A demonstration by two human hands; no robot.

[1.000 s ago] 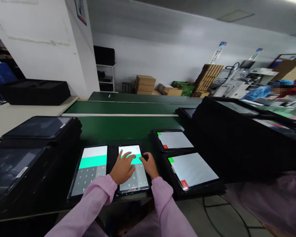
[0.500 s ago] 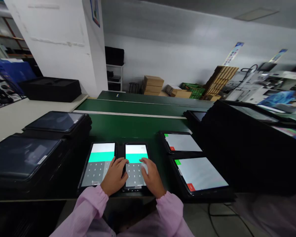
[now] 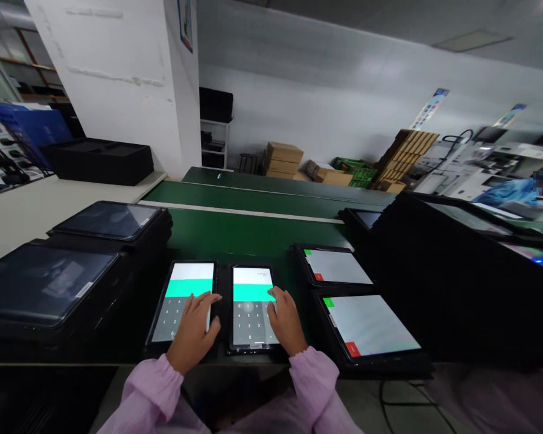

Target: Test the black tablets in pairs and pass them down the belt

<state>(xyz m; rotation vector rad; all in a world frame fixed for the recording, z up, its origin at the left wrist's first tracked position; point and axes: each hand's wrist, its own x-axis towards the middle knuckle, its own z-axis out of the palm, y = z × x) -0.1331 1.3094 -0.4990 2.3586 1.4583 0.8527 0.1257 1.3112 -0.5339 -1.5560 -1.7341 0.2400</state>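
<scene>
Two lit tablets with calculator keypads lie side by side on the green bench in front of me. Over the right part of the left tablet (image 3: 190, 288) is my left hand (image 3: 193, 331), its fingers spread and holding nothing; it hides some of the keys. My right hand (image 3: 286, 318) is at the right edge of the right tablet (image 3: 248, 319), fingers apart and curved, fingertips at the screen's upper right keys. Digits show at the top of that screen. Whether the fingertips touch the glass I cannot tell.
To the right lie two tablets with white screens, a nearer one (image 3: 371, 325) and a farther one (image 3: 337, 266). Dark tablets (image 3: 49, 280) rest on black stacked trays at left. A tall black stack (image 3: 452, 289) stands at far right, with a person (image 3: 507, 191) beyond it.
My left hand has shifted left, away from the right tablet and over the left one. My right hand has moved slightly right, and the digits on the right tablet have changed.
</scene>
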